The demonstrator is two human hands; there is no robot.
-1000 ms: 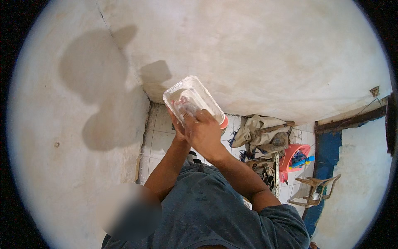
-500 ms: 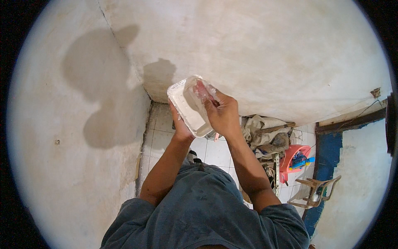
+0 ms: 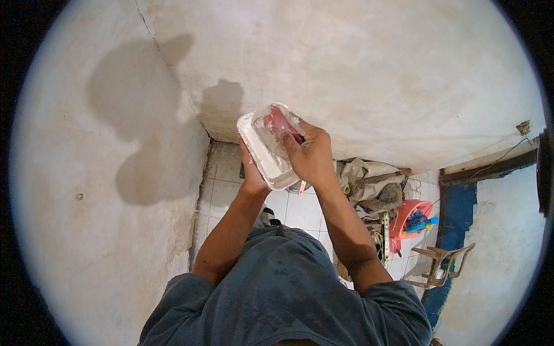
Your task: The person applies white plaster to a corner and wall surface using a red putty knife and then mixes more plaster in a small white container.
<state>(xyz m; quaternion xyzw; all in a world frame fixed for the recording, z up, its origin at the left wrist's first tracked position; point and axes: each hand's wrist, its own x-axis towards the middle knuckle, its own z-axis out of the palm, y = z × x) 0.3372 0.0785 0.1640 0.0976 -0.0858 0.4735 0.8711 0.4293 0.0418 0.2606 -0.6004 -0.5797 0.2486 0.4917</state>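
Clearly, left fingers [image 3: 247, 159] clasp a tray [image 3: 279, 184] (paste [image 3: 269, 163] inside), right fingers [image 3: 295, 151] a reddish tool [image 3: 278, 122].

We see a dark blue-grey shirt [image 3: 271, 294], creased, with small darker smudges on its front. Loose short sleeves [image 3: 398, 303] flank it; beyond them, forearms [image 3: 227, 228] run bare to the left hand [image 3: 251, 171] and right hand [image 3: 313, 158].

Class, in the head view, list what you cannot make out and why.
Head view:
Left hand: most fingers hidden behind the white tray.
Reddish tool: gripped end covered by the right hand.
Tray's right side: partly covered by that hand.
Blue items in the pink container: too small to identify.
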